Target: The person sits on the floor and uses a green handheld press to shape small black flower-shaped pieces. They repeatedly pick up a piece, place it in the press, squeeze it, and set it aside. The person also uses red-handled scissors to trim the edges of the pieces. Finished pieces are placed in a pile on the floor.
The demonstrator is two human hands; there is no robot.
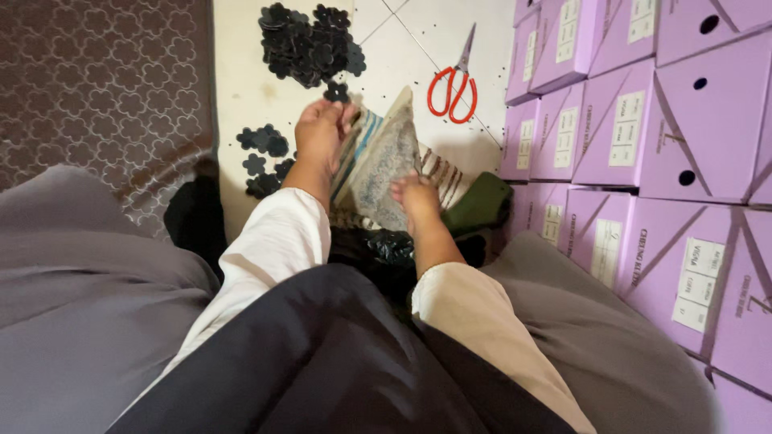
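My left hand [320,133] reaches forward and pinches a small black flower-shaped piece [336,92] at its fingertips, above a striped woven shoe part [358,149]. My right hand [418,197] grips the lower edge of a grey pointed sole-shaped piece [386,157] that stands tilted on the floor. Both arms wear pale long sleeves. A striped piece [442,173] lies just behind the right hand.
A pile of black flower cut-outs [305,44] lies on the white tiled floor ahead, with a few more [264,153] to the left. Red-handled scissors [453,88] lie at the back. Stacked purple boxes [643,137] wall the right side. A patterned brown mat [104,88] covers the left.
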